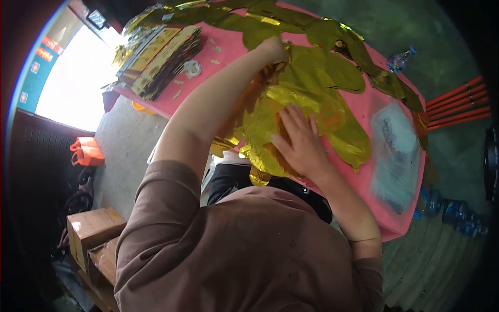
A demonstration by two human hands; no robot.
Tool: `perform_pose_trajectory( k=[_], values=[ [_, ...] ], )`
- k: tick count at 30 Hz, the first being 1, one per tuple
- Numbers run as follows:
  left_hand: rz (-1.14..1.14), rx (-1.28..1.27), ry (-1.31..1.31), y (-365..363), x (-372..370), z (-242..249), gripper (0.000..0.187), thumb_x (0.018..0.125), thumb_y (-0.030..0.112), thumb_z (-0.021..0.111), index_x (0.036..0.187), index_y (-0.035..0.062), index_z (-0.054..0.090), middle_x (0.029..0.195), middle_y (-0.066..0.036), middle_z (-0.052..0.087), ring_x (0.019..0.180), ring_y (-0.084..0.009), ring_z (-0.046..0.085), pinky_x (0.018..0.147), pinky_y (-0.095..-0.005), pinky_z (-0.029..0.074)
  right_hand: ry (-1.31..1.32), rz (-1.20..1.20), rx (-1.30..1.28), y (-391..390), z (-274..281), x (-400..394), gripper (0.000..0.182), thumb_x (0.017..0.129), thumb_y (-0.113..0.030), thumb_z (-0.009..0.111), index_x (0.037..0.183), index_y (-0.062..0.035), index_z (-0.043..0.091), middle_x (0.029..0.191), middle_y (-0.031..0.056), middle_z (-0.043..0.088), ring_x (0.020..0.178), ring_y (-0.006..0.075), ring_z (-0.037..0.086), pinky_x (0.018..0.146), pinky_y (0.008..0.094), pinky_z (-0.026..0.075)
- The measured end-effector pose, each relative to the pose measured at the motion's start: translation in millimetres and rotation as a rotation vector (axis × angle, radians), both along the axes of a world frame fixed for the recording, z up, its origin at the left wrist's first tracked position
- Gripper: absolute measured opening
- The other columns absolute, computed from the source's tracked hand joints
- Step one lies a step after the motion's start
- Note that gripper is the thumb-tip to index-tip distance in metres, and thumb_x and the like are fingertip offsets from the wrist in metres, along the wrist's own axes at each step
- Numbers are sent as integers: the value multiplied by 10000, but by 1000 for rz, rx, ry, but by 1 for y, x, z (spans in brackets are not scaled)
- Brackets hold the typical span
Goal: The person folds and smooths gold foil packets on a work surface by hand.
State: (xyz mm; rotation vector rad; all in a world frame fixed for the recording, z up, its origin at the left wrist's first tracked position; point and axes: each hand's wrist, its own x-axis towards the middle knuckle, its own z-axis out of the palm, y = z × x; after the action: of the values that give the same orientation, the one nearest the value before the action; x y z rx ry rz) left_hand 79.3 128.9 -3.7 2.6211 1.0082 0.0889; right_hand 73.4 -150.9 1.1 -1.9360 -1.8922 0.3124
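A flat, uninflated gold foil balloon [312, 67] lies spread and wrinkled over a pink table, its near edge hanging toward my lap. At the balloon's far left edge, my left hand [273, 50] is curled down with its fingers closed on the foil; the fingertips are mostly hidden. My right hand [302, 141] rests flat on the near part of the foil, fingers apart, holding nothing.
More gold foil [265, 13] runs along the table's far edge. Stacked printed card packs [161, 57], a white tape-like roll [192, 68] and a clear plastic packet [395, 156] lie on the pink table [223, 39]. Cardboard boxes [93, 229] and bottles [457, 216] stand around.
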Motion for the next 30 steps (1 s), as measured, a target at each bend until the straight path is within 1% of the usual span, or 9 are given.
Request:
perform_pose_trajectory(
  k=[9, 11, 12, 14, 15, 17, 20, 23, 30],
  values=[
    [122, -102, -227, -22, -20, 10, 318, 711, 310, 666, 912, 63, 668, 799, -127, 665, 758, -276, 639, 732, -359, 511, -46, 16, 36, -2, -2, -1, 612, 884, -369, 510, 1334, 18, 361, 1410, 224, 311, 1351, 342, 229, 1101, 495, 107],
    [-130, 20, -265, -28, -42, 19, 299, 759, 264, 632, 965, 47, 642, 820, -128, 658, 770, -271, 632, 737, -347, 501, -63, 6, 99, -6, 7, 5, 584, 864, -305, 556, 1325, 11, 387, 1401, 221, 333, 1346, 339, 249, 1100, 458, 163],
    [-200, -38, -241, -37, -58, 26, 282, 779, 240, 612, 961, 25, 628, 829, -134, 656, 770, -273, 629, 727, -350, 498, -57, 4, 94, -11, 13, 10, 584, 864, -305, 556, 1325, 11, 387, 1401, 221, 333, 1346, 339, 249, 1100, 458, 163],
    [-321, -125, -221, -59, -96, 35, 235, 796, 191, 587, 931, -1, 606, 836, -135, 642, 765, -275, 618, 712, -354, 492, 74, -36, 149, -25, 25, 24, 491, 834, -222, 604, 1247, 7, 469, 1307, 204, 438, 1271, 343, 361, 1047, 415, 280],
    [-372, -152, -225, -68, -113, 36, 204, 794, 165, 582, 906, -5, 598, 834, -131, 631, 760, -275, 610, 706, -353, 489, 77, -37, 145, -33, 29, 31, 491, 834, -222, 604, 1247, 7, 469, 1307, 204, 438, 1271, 343, 361, 1047, 415, 280],
    [-447, -119, -186, -77, -140, 34, 162, 776, 131, 583, 899, 25, 594, 899, -111, 588, 856, -267, 579, 772, -348, 470, 124, -108, -28, -46, 33, 41, 370, 796, -165, 638, 1109, 2, 534, 1159, 167, 516, 1124, 331, 469, 952, 388, 367],
    [-562, 70, -388, -86, -159, 15, 174, 767, 98, 579, 933, 54, 605, 975, -105, 540, 973, -273, 528, 854, -355, 436, -81, -51, 81, -53, 25, 34, 275, 778, -156, 642, 983, -2, 545, 1058, 143, 525, 1017, 312, 492, 893, 397, 385],
    [-594, 62, -384, -98, -162, 17, 215, 779, 103, 585, 989, 59, 602, 1040, -111, 525, 1034, -284, 492, 900, -375, 409, -48, -5, 178, -47, 24, 21, 292, 742, -171, 670, 960, -18, 549, 1013, 137, 527, 979, 319, 496, 865, 396, 395],
    [-616, 46, -327, -99, -166, 23, 235, 796, 128, 607, 1013, 39, 599, 1081, -115, 527, 1027, -291, 498, 898, -378, 414, -15, -38, 162, -55, 19, 27, 359, 750, -188, 664, 1044, -16, 553, 1097, 136, 519, 1042, 317, 475, 893, 399, 375]
  ],
)
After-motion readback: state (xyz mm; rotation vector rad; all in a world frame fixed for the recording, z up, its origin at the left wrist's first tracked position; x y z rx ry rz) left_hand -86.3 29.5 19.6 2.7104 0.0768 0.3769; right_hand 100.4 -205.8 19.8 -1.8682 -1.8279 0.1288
